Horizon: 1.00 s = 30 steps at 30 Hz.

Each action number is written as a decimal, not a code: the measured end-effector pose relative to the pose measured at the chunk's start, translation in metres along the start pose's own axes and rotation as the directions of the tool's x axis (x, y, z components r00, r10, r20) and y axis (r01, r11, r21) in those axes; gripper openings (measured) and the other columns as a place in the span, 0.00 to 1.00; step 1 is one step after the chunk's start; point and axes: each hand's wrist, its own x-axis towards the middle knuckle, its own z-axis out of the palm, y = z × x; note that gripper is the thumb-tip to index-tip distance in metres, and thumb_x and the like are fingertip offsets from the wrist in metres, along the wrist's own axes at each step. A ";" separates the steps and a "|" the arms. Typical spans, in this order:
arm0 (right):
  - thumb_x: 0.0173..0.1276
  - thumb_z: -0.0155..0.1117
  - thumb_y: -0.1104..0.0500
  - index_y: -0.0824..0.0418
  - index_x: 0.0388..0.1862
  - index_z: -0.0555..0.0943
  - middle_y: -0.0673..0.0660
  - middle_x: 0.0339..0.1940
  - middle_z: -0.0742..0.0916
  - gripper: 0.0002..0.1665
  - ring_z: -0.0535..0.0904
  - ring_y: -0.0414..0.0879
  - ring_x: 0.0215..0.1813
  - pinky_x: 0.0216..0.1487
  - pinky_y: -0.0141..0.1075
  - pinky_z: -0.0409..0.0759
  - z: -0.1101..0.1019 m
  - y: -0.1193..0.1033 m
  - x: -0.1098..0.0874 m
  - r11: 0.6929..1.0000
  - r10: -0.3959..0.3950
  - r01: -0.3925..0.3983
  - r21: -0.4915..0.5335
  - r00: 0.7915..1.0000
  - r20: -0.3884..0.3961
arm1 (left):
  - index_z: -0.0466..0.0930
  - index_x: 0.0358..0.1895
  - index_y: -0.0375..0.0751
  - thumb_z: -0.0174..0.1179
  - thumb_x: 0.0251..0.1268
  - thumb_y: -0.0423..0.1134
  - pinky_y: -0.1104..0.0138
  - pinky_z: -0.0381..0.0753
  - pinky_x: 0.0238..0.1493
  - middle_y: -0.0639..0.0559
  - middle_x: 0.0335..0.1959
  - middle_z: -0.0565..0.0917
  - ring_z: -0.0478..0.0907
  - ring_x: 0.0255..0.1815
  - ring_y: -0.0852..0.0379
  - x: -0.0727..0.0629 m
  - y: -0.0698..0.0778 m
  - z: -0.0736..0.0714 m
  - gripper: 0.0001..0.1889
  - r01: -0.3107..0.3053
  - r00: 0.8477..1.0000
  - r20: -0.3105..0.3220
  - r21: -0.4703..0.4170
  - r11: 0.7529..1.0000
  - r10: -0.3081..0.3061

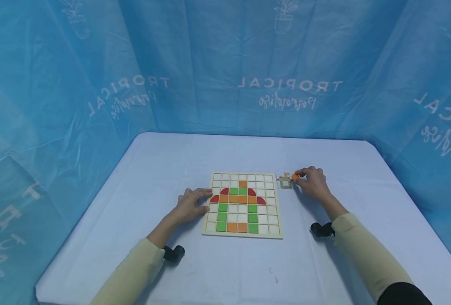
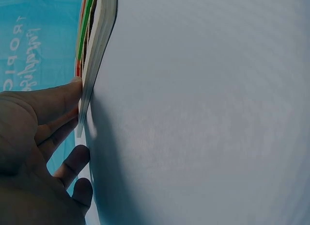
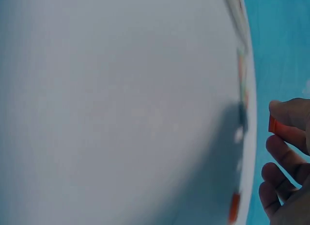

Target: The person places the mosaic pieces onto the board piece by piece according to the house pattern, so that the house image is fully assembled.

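Note:
A cream grid board [image 1: 271, 231] lies on the table, with green, orange and red tiles set in a mushroom-like pattern. My left hand [image 1: 189, 206] rests at the board's left edge, index finger and thumb spread along it. The left wrist view shows the thumb against the side of the board [image 2: 99, 50]. Right of the board, my right hand [image 1: 314, 183] pinches a small orange tile [image 1: 295, 176] between thumb and index finger. That orange tile [image 3: 272, 124] also shows in the right wrist view. It overlaps the right side of a small printed pattern card [image 1: 284, 181] in the head view.
A white cloth covers the table [image 1: 240, 275]. Another orange piece [image 3: 234, 208] lies on it in the right wrist view, hidden in the head view. Blue printed curtains [image 1: 218, 55] hang behind and at both sides. Each wrist wears a black camera [image 1: 173, 254].

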 end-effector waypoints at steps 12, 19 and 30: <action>0.65 0.65 0.59 0.64 0.51 0.84 0.61 0.46 0.80 0.16 0.69 0.55 0.49 0.48 0.49 0.69 0.039 -0.082 0.012 0.986 -0.126 0.120 0.117 0.991 0.043 | 0.76 0.62 0.44 0.68 0.57 0.37 0.53 0.56 0.47 0.52 0.66 0.72 0.62 0.46 0.53 0.001 -0.003 0.001 0.27 -0.007 1.000 0.003 -0.006 1.000 0.007; 0.66 0.64 0.58 0.61 0.51 0.84 0.59 0.43 0.80 0.15 0.69 0.55 0.48 0.50 0.51 0.66 0.063 -0.108 0.022 0.976 -0.200 0.190 0.103 0.975 0.096 | 0.77 0.61 0.43 0.68 0.57 0.37 0.55 0.56 0.46 0.53 0.65 0.73 0.63 0.45 0.53 0.000 -0.002 0.001 0.26 -0.018 1.000 0.000 -0.003 1.000 0.018; 0.66 0.65 0.53 0.61 0.51 0.84 0.58 0.43 0.80 0.18 0.69 0.54 0.50 0.54 0.51 0.65 0.081 -0.126 0.034 0.984 -0.178 0.179 0.008 0.971 0.159 | 0.77 0.62 0.44 0.68 0.57 0.38 0.53 0.57 0.46 0.54 0.65 0.73 0.62 0.45 0.54 0.000 -0.001 0.002 0.26 -0.006 1.000 -0.009 0.032 0.999 0.006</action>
